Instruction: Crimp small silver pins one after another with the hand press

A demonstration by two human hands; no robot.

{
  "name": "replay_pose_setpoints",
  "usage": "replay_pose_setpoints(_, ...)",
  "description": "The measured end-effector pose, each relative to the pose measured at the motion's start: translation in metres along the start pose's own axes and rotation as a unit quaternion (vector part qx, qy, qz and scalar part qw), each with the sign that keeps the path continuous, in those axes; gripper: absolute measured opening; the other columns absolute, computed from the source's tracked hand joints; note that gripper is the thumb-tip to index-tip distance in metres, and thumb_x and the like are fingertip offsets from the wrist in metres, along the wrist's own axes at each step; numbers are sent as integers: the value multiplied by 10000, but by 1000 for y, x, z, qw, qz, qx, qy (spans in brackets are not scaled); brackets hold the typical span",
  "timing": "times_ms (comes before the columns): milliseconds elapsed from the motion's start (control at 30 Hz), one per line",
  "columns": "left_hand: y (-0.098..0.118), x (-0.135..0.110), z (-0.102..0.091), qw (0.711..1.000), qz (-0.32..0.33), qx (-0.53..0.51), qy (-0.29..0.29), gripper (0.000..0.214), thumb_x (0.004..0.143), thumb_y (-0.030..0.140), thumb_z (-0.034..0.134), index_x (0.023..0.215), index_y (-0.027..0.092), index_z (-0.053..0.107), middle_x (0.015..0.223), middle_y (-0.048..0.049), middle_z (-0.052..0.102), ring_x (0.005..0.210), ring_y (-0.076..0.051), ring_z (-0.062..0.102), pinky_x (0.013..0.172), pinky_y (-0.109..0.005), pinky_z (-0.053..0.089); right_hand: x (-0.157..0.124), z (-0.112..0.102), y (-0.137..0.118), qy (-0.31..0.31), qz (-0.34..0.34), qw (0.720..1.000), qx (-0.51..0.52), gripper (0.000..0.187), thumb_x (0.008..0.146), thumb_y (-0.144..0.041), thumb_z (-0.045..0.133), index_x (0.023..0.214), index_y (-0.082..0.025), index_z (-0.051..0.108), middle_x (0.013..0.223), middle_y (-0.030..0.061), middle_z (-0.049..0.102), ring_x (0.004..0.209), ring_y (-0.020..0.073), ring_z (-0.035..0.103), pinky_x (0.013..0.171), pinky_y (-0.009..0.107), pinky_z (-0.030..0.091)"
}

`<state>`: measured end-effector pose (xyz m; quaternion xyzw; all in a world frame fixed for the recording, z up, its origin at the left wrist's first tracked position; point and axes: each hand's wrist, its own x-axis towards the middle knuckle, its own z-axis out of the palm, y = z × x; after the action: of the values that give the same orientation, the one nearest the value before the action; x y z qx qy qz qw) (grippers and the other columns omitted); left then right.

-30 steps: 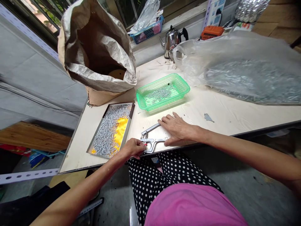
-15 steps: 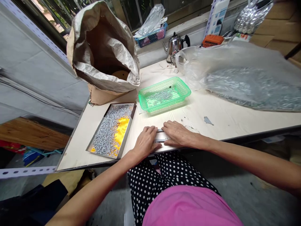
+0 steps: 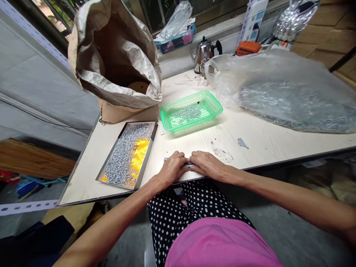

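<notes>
On the table (image 3: 278,146), hands (image 3: 172,167) (image 3: 209,165) enclose the tool (image 3: 190,165).

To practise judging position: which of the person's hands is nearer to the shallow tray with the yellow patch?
Left. The left hand is to the right of the shallow tray, apart from it; the right hand is farther right, beyond the left.

Small workshop — worktable (image 3: 278,142), tray (image 3: 146,158) of metal parts (image 3: 119,159), green basket (image 3: 194,125)
</notes>
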<state>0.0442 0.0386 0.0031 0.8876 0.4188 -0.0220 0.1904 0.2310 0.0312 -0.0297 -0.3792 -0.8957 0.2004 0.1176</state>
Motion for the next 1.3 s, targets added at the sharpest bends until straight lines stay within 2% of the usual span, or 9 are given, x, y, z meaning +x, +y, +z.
replay_pose_setpoints(133, 0, -3, 1, 1000, -6, 5, 14, 149, 902, 248, 604, 1013, 162, 651, 1021, -85, 648, 1018, -239, 560, 898, -381, 479, -1, -7, -1, 9, 4, 999, -45, 213, 906, -311, 606, 971, -110, 636, 972, 122, 608, 899, 229, 539, 801, 345, 429)
replay_pose_setpoints(267, 13, -21, 22, 994, -30, 25, 98, 311, 915, 216, 583, 1217, 144, 573, 1348, -153, 557, 1273, -278, 497, 1054, -448, 428, -2, -18, 6, 5, 10, 995, -97, 530, 814, -519, 682, 1126, -94, 624, 1081, 173, 587, 976, 294, 519, 826, 397, 413)
replay_pose_setpoints(467, 47, -44, 64, 983, 12, 32, 180, 433, 959, 353, 517, 1347, 162, 494, 1449, -140, 497, 1423, -314, 342, 1134, -514, 353, 8, -18, 17, 1, 52, 992, -118, 264, 982, -325, 476, 1062, -160, 666, 1056, 123, 623, 978, 258, 539, 780, 348, 364)
replay_pose_setpoints(733, 55, -44, 64, 981, 17, -49, 187, 507, 936, 509, 504, 1314, 171, 528, 1374, -138, 567, 1370, -314, 422, 1142, -551, 322, 43, -23, 22, 37, 104, 978, -178, 184, 938, -190, 506, 945, -130, 680, 978, 129, 651, 949, 254, 535, 785, 346, 340)
replay_pose_setpoints(933, 58, -50, 66, 979, 49, -47, 193, 603, 899, 520, 572, 1360, 142, 483, 1357, -169, 568, 1297, -314, 499, 1085, -473, 412, 68, -7, -37, -31, -141, 981, -130, 147, 907, -284, 605, 989, -250, 721, 1036, 88, 617, 993, 253, 475, 765, 341, 337)
replay_pose_setpoints(1100, 56, -83, 40, 938, 212, 1, 275, 241, 959, 336, 537, 1074, 148, 633, 938, -65, 715, 824, -152, 661, 766, -250, 525, 87, 13, -52, -55, -258, 955, -138, 158, 909, -198, 564, 811, -158, 681, 937, 109, 612, 948, 245, 474, 770, 371, 362)
replay_pose_setpoints(1167, 31, -93, 17, 915, 152, 20, 373, 157, 963, 234, 511, 973, 162, 651, 834, -39, 702, 732, -133, 631, 690, -240, 502, 88, 20, -49, -21, -287, 955, -65, 116, 914, -204, 558, 857, -153, 644, 934, 95, 620, 919, 225, 492, 786, 371, 389)
replay_pose_setpoints(1200, 13, -96, 4, 911, 62, 23, 407, 169, 965, 196, 491, 952, 162, 656, 848, -48, 698, 756, -141, 629, 694, -247, 496, 88, 22, -47, 6, -290, 957, -9, 109, 928, -209, 541, 886, -154, 626, 927, 85, 626, 899, 211, 507, 788, 361, 406)
replay_pose_setpoints(1300, -54, -88, -30, 893, -183, 25, 410, 197, 964, 212, 495, 921, 170, 683, 875, -51, 681, 780, -155, 621, 723, -273, 487, 90, 19, -43, 136, -251, 946, 156, 144, 981, -216, 458, 945, -166, 588, 890, 62, 635, 837, 175, 555, 751, 314, 452)
